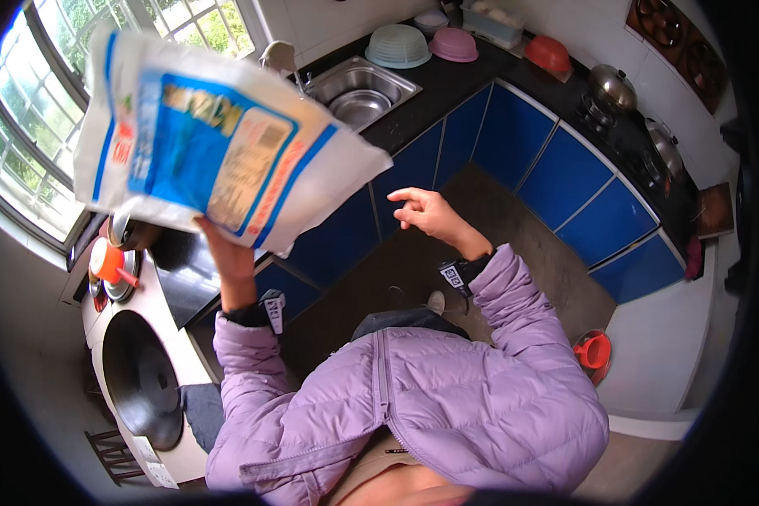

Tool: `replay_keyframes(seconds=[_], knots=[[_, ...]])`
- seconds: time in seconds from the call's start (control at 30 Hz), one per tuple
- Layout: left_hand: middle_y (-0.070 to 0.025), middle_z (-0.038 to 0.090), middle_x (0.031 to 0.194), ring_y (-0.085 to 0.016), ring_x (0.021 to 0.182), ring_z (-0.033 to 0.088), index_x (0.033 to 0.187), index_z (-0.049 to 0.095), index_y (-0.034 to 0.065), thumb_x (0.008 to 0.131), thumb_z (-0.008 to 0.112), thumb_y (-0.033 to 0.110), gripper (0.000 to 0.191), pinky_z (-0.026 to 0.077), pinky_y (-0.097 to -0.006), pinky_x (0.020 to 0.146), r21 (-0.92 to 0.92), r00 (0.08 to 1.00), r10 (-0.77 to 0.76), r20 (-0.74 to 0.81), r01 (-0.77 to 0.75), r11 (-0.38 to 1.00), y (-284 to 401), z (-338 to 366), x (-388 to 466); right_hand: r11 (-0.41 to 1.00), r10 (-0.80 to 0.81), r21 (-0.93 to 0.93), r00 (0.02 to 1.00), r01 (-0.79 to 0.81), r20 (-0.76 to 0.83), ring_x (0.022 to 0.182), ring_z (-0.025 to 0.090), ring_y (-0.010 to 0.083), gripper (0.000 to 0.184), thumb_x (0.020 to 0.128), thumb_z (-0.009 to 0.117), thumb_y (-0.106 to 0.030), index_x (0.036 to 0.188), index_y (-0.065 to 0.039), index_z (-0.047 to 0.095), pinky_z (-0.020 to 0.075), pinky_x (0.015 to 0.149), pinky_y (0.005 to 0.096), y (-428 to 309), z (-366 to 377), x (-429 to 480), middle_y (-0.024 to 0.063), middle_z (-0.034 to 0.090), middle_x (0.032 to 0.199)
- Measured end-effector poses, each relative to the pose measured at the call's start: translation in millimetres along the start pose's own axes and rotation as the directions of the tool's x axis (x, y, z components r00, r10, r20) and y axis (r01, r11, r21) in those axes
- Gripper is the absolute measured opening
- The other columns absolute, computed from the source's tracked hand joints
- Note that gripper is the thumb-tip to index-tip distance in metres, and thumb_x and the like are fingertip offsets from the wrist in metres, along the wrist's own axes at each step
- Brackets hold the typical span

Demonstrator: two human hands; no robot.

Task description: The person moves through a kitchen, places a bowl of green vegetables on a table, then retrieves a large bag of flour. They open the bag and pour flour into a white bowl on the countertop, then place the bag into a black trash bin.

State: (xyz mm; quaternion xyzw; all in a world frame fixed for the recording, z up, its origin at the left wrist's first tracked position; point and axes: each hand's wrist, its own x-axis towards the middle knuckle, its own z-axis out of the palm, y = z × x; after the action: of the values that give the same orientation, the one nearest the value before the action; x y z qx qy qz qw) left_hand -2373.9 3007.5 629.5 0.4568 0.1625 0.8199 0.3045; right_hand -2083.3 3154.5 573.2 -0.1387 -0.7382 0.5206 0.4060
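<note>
My left hand (228, 256) is raised at the left and grips the lower edge of a large white and blue plastic bag (196, 139). The bag bears printed writing and pictures, looks slightly blurred, and hides part of the window and counter; my left fingers are mostly hidden behind it. My right hand (427, 215) is held up in front of the blue cabinets, to the right of the bag. Its fingers are apart and partly curled, and it touches nothing.
A steel sink (367, 92) with a metal basin lies beyond the bag. Plastic baskets, a red bowl (547, 53) and a lidded pot (612, 90) stand along the black counter. At the left are a large wok (140, 379) and an orange dipper (106, 260); a red bucket (593, 351) is at the right.
</note>
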Motion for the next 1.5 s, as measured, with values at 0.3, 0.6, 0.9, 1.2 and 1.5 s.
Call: replay_keyframes(seconds=[0.3, 0.6, 0.9, 1.2, 1.5], knots=[[-0.009, 0.039, 0.129, -0.025, 0.113, 0.043, 0.128, 0.03, 0.0074, 0.085, 0.036, 0.05, 0.061, 0.037, -0.0383, 0.092, 0.001, 0.979, 0.156, -0.132, -0.157, 0.988, -19.2, -34.8, 23.4, 0.971, 0.194, 0.187, 0.947, -0.149, -0.255, 0.039, 0.033, 0.0, 0.022, 0.085, 0.052, -0.018, 0.101, -0.003, 0.053, 0.0256, 0.035, 0.0138, 38.5, -156.1, 35.5, -0.002, 0.049, 0.06], [-0.0101, 0.039, 0.129, -0.027, 0.112, 0.044, 0.129, 0.029, 0.0069, 0.084, 0.039, 0.048, 0.062, 0.037, -0.0395, 0.092, 0.044, 0.962, 0.121, -0.245, -0.113, 0.993, -71.3, -22.1, 79.7, 0.94, 0.281, 0.248, 0.943, -0.234, -0.178, 0.039, 0.034, 0.0012, 0.02, 0.083, 0.054, -0.023, 0.076, -0.005, 0.058, 0.0268, 0.036, 0.0154, 81.0, -214.9, 126.4, -0.002, 0.049, 0.057], [-0.009, 0.04, 0.128, -0.026, 0.112, 0.044, 0.128, 0.032, 0.0097, 0.086, 0.035, 0.048, 0.057, 0.037, -0.0394, 0.092, 0.03, 0.953, 0.197, -0.231, -0.196, 0.98, -139.5, -46.6, 194.9, 0.943, 0.33, 0.168, 0.869, -0.287, -0.368, 0.039, 0.037, 0.0047, 0.012, 0.071, 0.043, 0.001, 0.069, -0.004, 0.054, 0.0298, 0.036, 0.0192, 100.6, -311.3, 251.4, 0.0027, 0.051, 0.06], [-0.0095, 0.035, 0.132, -0.027, 0.116, 0.04, 0.13, 0.028, 0.0092, 0.086, 0.037, 0.046, 0.058, 0.035, -0.0402, 0.094, 0.038, 0.922, 0.216, -0.321, -0.215, 0.976, -180.6, -61.1, 234.1, 0.836, 0.527, 0.375, 0.778, -0.401, -0.343, 0.036, 0.033, 0.0066, 0.007, 0.072, 0.048, -0.012, 0.07, -0.006, 0.053, 0.0289, 0.037, 0.0224, 151.3, -402.9, 366.7, 0.0032, 0.05, 0.06], [-0.0105, 0.031, 0.134, -0.03, 0.119, 0.035, 0.131, 0.024, 0.0089, 0.088, 0.034, 0.045, 0.057, 0.028, -0.0457, 0.099, 0.238, 0.706, 0.346, -0.618, -0.252, 0.938, -210.2, 7.1, 215.1, 0.552, 0.816, 0.658, 0.493, -0.512, -0.301, 0.039, 0.034, 0.0062, 0.008, 0.076, 0.052, -0.018, 0.075, -0.011, 0.048, 0.0316, 0.041, 0.0223, 267.8, -490.2, 479.3, 0.0061, 0.059, 0.077]])
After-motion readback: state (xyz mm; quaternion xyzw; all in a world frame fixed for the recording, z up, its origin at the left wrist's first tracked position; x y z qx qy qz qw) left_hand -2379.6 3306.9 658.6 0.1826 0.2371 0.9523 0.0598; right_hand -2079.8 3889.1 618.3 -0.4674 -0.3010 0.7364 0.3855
